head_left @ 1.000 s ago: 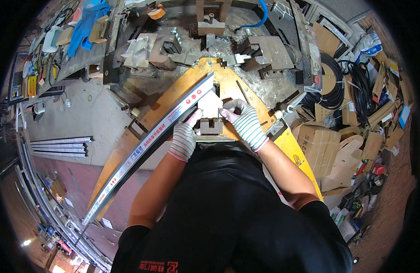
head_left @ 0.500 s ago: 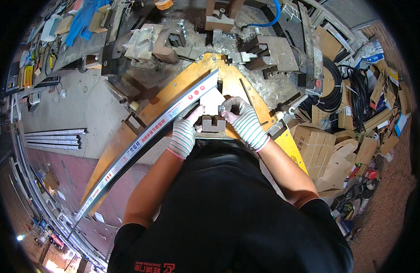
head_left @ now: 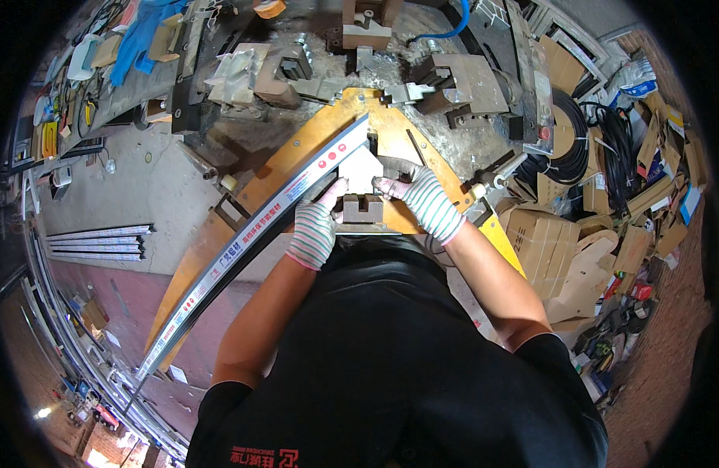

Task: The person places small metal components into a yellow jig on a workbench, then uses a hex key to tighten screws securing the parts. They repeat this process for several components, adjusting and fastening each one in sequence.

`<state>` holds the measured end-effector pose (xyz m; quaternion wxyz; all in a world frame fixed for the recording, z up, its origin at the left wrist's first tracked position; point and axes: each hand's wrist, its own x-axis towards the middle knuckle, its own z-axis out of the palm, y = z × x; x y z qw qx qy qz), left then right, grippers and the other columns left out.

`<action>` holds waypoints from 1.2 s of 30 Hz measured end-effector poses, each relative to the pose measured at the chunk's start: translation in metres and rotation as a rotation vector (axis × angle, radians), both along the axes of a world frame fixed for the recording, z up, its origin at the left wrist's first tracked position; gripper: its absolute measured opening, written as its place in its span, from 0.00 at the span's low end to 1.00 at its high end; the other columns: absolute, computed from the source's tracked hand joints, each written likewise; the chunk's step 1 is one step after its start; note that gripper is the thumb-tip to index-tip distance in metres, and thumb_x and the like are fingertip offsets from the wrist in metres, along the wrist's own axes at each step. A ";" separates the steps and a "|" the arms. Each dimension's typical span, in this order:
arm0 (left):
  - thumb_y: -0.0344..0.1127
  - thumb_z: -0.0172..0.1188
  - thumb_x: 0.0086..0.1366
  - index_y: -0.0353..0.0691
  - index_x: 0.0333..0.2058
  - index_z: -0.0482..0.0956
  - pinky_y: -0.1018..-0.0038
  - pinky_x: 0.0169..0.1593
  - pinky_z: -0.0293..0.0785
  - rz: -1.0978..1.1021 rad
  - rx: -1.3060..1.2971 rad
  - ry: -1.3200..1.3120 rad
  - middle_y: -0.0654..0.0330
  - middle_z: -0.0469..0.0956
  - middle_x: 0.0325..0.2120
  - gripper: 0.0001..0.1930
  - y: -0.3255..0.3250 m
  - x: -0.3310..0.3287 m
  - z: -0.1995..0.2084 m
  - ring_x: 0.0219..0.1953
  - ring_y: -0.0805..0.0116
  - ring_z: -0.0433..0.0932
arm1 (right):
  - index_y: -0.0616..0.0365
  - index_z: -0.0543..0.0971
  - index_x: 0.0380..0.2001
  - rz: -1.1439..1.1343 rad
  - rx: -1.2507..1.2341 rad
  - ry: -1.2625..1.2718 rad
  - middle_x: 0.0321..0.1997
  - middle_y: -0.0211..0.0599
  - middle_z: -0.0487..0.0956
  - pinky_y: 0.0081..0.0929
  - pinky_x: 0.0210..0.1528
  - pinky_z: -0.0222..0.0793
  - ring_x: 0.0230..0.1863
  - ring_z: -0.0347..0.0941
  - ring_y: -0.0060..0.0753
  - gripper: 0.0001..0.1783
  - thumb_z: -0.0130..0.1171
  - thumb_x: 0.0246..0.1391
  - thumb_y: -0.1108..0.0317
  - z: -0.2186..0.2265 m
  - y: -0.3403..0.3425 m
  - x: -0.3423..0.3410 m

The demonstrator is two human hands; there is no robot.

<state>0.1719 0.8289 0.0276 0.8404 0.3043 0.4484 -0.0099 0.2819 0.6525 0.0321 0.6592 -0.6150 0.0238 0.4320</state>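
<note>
Two gloved hands met at one white plate [head_left: 360, 170], which sat on the midline of the orange-yellow surface [head_left: 394, 125], between the far tip and the near edge. Plate lay flat-looking, pointed side away from the person, its left side close against a long film-covered profile [head_left: 254, 228]; true contact there could not be told. Profile ran slantwise over the left part of the surface, one end near the far tip, the other out past the lower left corner.

Progress, as judged: plate and profile already side by side; no fastener seen joining them, and with both hands on the plate the handling looked unfinished.

Right hand [head_left: 422, 196]: grip drawn in on the plate's right edge, thumb tip at the lower right corner, forefinger arched. Left hand [head_left: 316, 226]: thumb against the plate's lower left edge, other fingers partly hidden beside the profile, so how far that grip was closed could not be told.

Just nearer the person, a brown slotted block [head_left: 363, 209] stood by the near edge. Thin dark rod [head_left: 416, 147] lay toward the right edge. Beyond the far tip: a left clamp block [head_left: 277, 84] and a right clamp block [head_left: 478, 84] on a grimy metal bed [head_left: 328, 51]. Farther right, a cardboard box [head_left: 540, 242] and a black cable coil [head_left: 568, 140].
</note>
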 end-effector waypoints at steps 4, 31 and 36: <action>0.28 0.69 0.63 0.41 0.51 0.79 0.68 0.57 0.75 -0.004 0.008 -0.025 0.63 0.81 0.46 0.17 0.000 0.000 0.002 0.52 0.68 0.78 | 0.66 0.78 0.56 -0.018 0.015 0.010 0.41 0.31 0.84 0.20 0.42 0.74 0.38 0.77 0.20 0.24 0.70 0.59 0.68 0.000 0.002 -0.001; 0.59 0.37 0.78 0.33 0.68 0.62 0.56 0.67 0.70 -0.232 -0.523 -0.267 0.42 0.73 0.60 0.35 0.015 -0.008 -0.017 0.61 0.49 0.74 | 0.61 0.79 0.59 -0.247 0.087 -0.187 0.24 0.21 0.72 0.20 0.29 0.65 0.25 0.64 0.14 0.20 0.56 0.69 0.64 -0.033 0.012 -0.036; 0.53 0.42 0.78 0.37 0.64 0.69 0.61 0.63 0.72 -1.090 0.544 -0.315 0.46 0.76 0.58 0.28 0.033 -0.016 -0.033 0.59 0.52 0.77 | 0.63 0.79 0.57 -0.211 0.081 -0.194 0.42 0.43 0.80 0.31 0.50 0.71 0.43 0.75 0.35 0.21 0.56 0.67 0.62 -0.033 0.010 -0.034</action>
